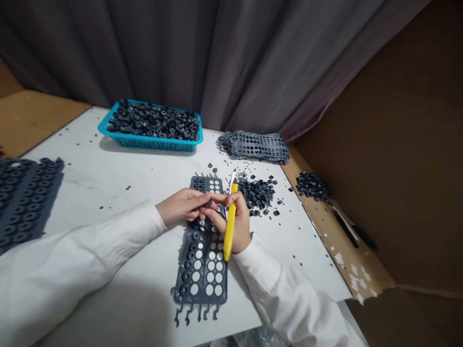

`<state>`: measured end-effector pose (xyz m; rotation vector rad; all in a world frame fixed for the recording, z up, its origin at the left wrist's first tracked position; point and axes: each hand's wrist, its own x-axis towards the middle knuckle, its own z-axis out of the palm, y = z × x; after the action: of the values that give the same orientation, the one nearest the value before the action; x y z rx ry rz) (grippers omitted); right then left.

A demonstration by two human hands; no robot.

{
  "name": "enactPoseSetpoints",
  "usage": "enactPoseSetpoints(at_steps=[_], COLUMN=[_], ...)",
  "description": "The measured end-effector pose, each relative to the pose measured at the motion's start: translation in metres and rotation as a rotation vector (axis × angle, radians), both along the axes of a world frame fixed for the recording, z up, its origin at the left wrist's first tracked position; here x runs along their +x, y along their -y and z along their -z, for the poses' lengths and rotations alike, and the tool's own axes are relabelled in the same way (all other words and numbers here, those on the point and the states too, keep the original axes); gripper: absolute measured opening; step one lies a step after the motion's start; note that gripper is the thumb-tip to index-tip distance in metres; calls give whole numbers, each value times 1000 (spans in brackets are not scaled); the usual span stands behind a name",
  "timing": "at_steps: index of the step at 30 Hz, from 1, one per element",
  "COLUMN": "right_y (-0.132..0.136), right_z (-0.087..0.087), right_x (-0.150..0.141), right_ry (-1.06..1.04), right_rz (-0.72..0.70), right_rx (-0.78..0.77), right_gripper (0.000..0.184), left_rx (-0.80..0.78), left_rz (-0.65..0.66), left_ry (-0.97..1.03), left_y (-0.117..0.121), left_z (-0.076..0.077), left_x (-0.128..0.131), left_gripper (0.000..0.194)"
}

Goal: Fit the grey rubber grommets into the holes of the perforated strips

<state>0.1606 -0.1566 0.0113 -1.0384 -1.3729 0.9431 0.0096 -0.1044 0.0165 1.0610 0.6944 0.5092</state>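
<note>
A dark grey rubber sheet (202, 270) with rows of round holes and a few small rings still in it lies on the white table (119, 183) in front of me. My left hand (183, 206) is closed in a pinch on a small dark ring at the sheet's upper part. My right hand (235, 221) meets it there and grips a yellow craft knife (229, 226), blade pointing away from me. Both arms wear white sleeves.
A blue basket (144, 140) full of dark rings stands at the back. A stack of emptied sheets (258, 145) lies back right, loose rings (257, 193) beside my right hand, another ring pile (311, 186) on cardboard. Full sheets (21, 197) lie at the left edge.
</note>
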Motion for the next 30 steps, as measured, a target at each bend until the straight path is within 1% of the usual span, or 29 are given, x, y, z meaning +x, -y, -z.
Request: enactPoseSetpoints(at_steps=[3, 5, 7, 9, 10, 11, 13, 15, 16, 19, 21, 23, 25, 27, 30], right_y=[0, 1, 1, -2, -4, -8, -18, -29, -35, -46, -49, -49, -48, -47, -46], right_z=[0, -1, -4, -7, -9, -12, -16, -17, -16, -9, -4, -3, -4, -6, -9], right_x=[0, -1, -2, 1, 4, 10, 30, 57, 71, 108, 121, 126, 125, 122, 119], right_ry=[23, 8, 5, 35, 59, 87, 181, 369, 478, 724, 787, 802, 801, 799, 791], right_rz=[46, 44, 37, 63, 101, 162, 339, 524, 581, 617, 619, 619, 628, 637, 656], right_rx=[12, 16, 25, 44, 60, 80, 118, 123, 99, -19, -76, -102, -105, -98, -74], right_gripper=[39, 37, 36, 36, 35, 35, 32, 30, 29, 27, 26, 27, 29, 29, 29], left_rx=[-3, -42, -111, -171, -187, -192, -184, -171, -157, -41, 95, 229, 332, 402, 456], left_rz=[12, -4, -15, -22, -30, -41, -56, -54, -50, -28, -12, -14, -32, -48, -50], left_ry=[-11, 10, 54, 99, 112, 116, 111, 105, 99, 35, -45, -126, -198, -250, -274], left_y=[4, 5, 5, 4, 4, 3, 2, 2, 2, 3, 4, 6, 7, 8, 8], left_z=[-2, -1, 0, 1, 2, 3, 3, 2, 2, 0, -1, -1, -1, 0, 3], left_x=[3, 4, 3, 1, 0, -1, -3, -4, -4, -3, -3, -3, -3, -4, -5], left_gripper=[50, 47, 40, 29, 27, 29, 37, 38, 37, 36, 36, 35, 34, 34, 32])
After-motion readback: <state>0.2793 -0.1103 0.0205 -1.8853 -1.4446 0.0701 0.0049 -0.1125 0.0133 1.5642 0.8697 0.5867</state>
